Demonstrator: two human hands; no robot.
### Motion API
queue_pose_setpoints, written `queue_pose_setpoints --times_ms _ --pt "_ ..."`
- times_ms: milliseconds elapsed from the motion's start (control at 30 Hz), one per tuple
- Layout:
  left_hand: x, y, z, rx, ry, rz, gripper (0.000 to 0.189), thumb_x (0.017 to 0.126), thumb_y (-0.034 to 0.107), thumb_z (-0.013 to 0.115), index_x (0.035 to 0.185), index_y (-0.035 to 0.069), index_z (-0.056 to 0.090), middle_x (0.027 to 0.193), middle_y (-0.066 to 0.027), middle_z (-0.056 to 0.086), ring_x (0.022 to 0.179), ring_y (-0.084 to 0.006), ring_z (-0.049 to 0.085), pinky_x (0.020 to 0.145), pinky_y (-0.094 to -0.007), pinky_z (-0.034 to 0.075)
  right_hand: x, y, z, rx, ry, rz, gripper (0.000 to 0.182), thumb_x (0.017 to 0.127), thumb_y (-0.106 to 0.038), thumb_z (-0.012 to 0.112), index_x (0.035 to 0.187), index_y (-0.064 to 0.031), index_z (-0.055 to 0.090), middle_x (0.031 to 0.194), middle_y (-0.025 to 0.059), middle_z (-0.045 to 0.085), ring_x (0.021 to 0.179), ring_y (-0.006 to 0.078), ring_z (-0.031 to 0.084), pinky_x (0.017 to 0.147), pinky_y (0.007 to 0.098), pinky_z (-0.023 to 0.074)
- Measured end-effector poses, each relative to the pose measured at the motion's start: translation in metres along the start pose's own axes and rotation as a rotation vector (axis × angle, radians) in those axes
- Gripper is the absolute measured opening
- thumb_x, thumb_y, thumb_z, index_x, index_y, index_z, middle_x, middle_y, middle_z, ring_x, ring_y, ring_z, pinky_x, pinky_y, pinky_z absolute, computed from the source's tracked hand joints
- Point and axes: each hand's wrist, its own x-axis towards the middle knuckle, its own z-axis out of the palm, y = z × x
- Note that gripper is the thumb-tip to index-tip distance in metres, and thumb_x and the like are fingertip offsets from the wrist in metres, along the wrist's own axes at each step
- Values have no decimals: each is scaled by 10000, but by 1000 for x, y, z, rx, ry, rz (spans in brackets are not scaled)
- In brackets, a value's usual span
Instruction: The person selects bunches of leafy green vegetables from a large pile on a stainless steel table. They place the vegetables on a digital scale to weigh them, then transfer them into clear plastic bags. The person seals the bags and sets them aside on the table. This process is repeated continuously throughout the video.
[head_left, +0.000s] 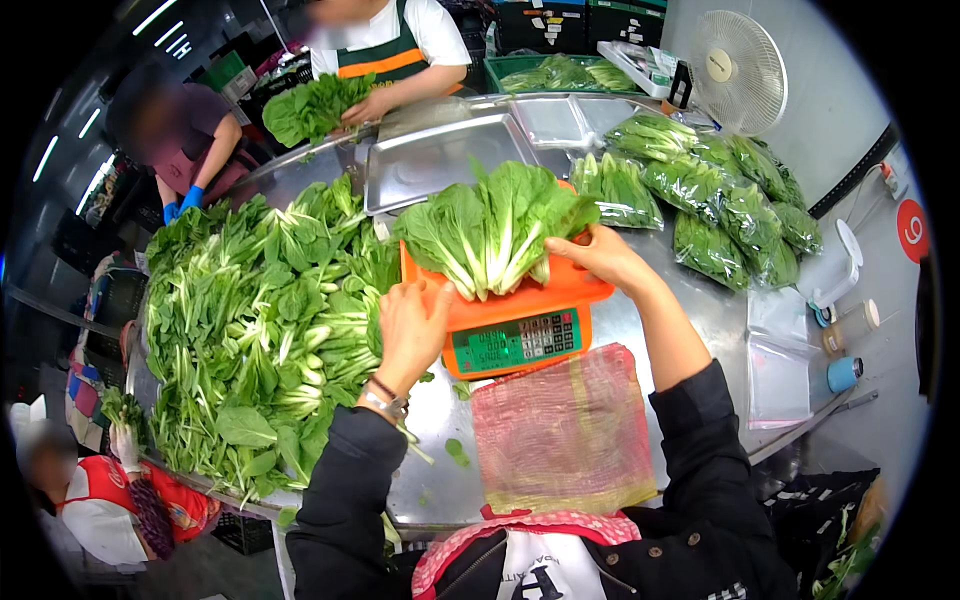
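Observation:
A bunch of leafy greens (487, 225) lies across the orange pan (480, 309) of a digital scale (517, 345), stems towards me. My left hand (414, 322) rests at the pan's near left edge, beside the stem ends, with thumb and fingers apart. On the right side, my right hand (596, 259) is at the pan's rim with its thumb against the greens; whether it grips them is unclear. A pink and yellow mesh bag (562, 435) lies flat on the metal table in front of the scale.
Loose greens (262, 337) are heaped at left. Bagged greens (720, 202) are piled at right, near clear plastic bags (780, 382), a blue cup (844, 373) and a fan (739, 71). A metal tray (450, 161) lies behind the scale. Several co-workers stand around the table.

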Motion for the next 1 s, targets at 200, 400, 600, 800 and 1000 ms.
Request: queue_pose_setpoints --times_ms 200,400,600,800,1000 --pt "-94 4 -15 -339 63 -32 295 861 208 597 1053 -10 546 1027 -156 556 983 -318 485 880 -389 367 -103 90 57 122 568 -287 347 832 -216 665 1065 24 571 943 109 575 785 171 567 652 278 476" --pt "-205 16 26 -209 -311 330 424 795 232 644 1157 37 536 1220 -209 487 1169 -384 423 971 -456 345 -202 138 106 -542 242 -387 444 770 -270 690 1125 -33 568 1159 162 523 1089 297 491 905 393 397" --pt "-216 1 39 -13 -516 490 567 790 314 651 1290 102 484 1379 -206 377 1283 -381 344 1052 -461 291 -218 147 127 -786 111 -311 611 773 -420 657 1249 -69 504 1365 200 376 1282 365 322 1024 487 261" --pt "-213 -28 16 -3 -481 471 542 801 286 640 1284 97 483 1376 -184 391 1284 -370 349 1072 -466 267 -208 132 159 -840 76 -303 635 793 -443 630 1295 -89 467 1377 212 364 1293 380 300 1038 508 238" --pt "-253 1 -47 -219 -223 135 236 765 224 681 886 51 576 894 -120 580 872 -306 546 770 -411 407 -211 135 158 -874 14 -248 655 804 -449 614 1322 -86 445 1408 204 337 1312 373 283 1053 502 219"
